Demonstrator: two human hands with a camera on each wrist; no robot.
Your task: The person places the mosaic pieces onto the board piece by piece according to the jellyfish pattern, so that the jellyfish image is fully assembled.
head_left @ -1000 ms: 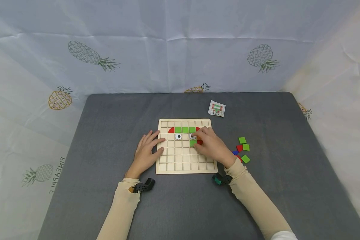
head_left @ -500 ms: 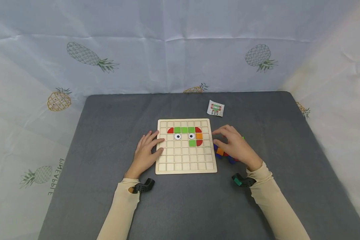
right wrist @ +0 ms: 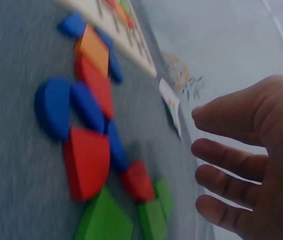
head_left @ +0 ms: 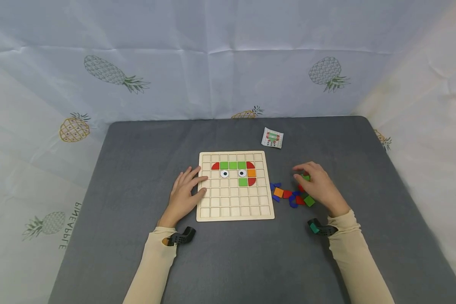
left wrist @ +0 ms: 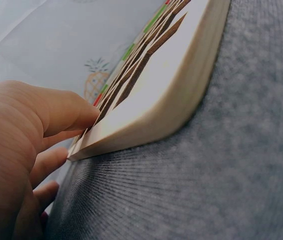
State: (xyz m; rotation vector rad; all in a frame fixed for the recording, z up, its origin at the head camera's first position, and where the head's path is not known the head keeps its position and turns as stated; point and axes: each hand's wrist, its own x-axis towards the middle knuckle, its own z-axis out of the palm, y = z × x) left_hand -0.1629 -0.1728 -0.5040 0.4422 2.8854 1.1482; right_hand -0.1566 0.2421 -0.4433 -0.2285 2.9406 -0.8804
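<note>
A wooden grid board (head_left: 235, 202) lies on the table with red, green and orange tiles and two eye pieces (head_left: 242, 173) in its upper rows. My left hand (head_left: 184, 197) rests on the board's left edge, its fingers spread; the left wrist view shows thumb and fingers (left wrist: 76, 112) at the rim. To the right of the board, my right hand (head_left: 321, 188) hovers over loose tiles, fingers apart and nothing visible between them. Under and beside it are green tiles (head_left: 309, 201) and red tiles (right wrist: 89, 162); the hand partly covers some in the head view.
Blue pieces (head_left: 293, 202) and an orange tile (head_left: 278, 192) lie between the board and my right hand. A small printed picture card (head_left: 272, 138) is behind the board to the right. Pineapple-patterned cloth (head_left: 213, 76) hangs behind the table.
My right hand has left the eye piece at the board's right side and moved right, over the loose tiles. The left hand stays at the board's edge.
</note>
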